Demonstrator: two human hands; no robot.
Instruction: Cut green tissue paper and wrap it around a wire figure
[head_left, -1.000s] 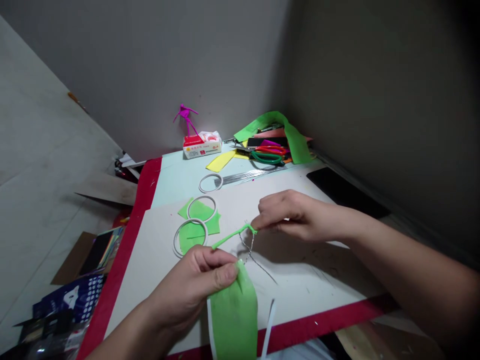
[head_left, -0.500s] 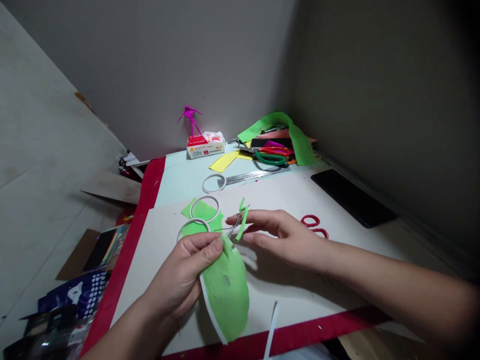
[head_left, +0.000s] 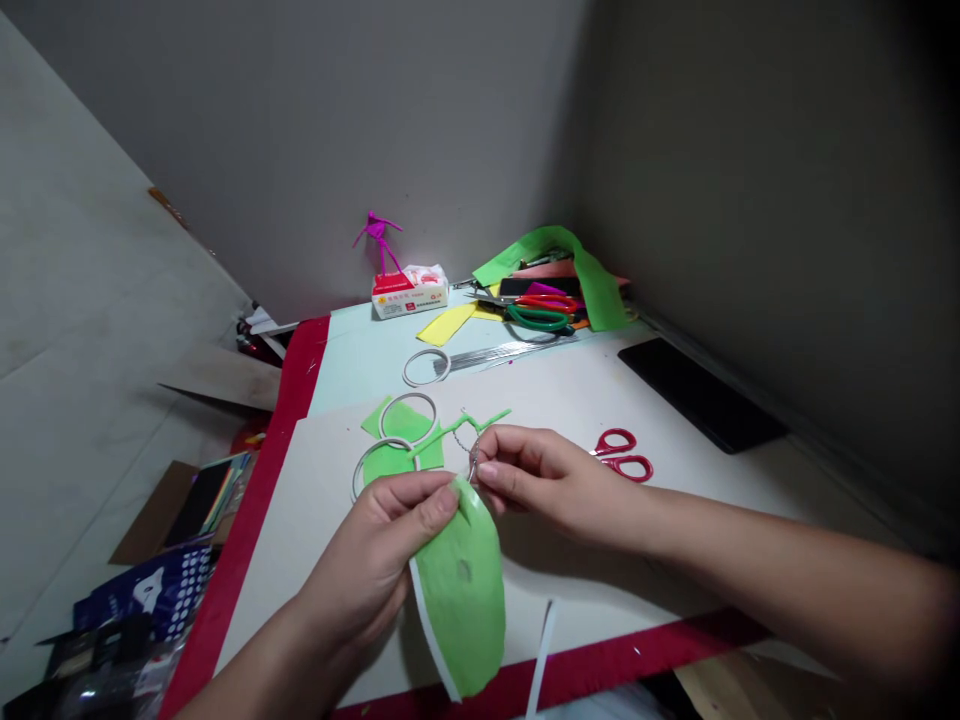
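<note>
Between the thumb and fingers of my left hand (head_left: 409, 520) is the top end of a green strip (head_left: 465, 600) with a white edge, which hangs down toward the table's front. My right hand (head_left: 532, 475) pinches a small twisted wire figure (head_left: 465, 440) right beside the strip's top. Green-wrapped arms (head_left: 491, 418) of the figure stick out to both sides above my fingers. Its lower part is hidden by my hands. Behind my left hand, two white rings (head_left: 409, 415) lie over green pieces (head_left: 379, 462).
Red-handled scissors (head_left: 626, 455) lie right of my right hand, near a black phone-like slab (head_left: 697, 395). Farther back are wires (head_left: 499, 353), green-handled scissors (head_left: 540, 318), a yellow piece (head_left: 446, 324) and a box (head_left: 411, 298) with a magenta figure (head_left: 379, 230). A white strip (head_left: 541, 660) crosses the front edge.
My right hand has moved left and closed on the wire figure. The figure has turned, so its green arms now spread sideways. My left hand and the green strip have shifted slightly right.
</note>
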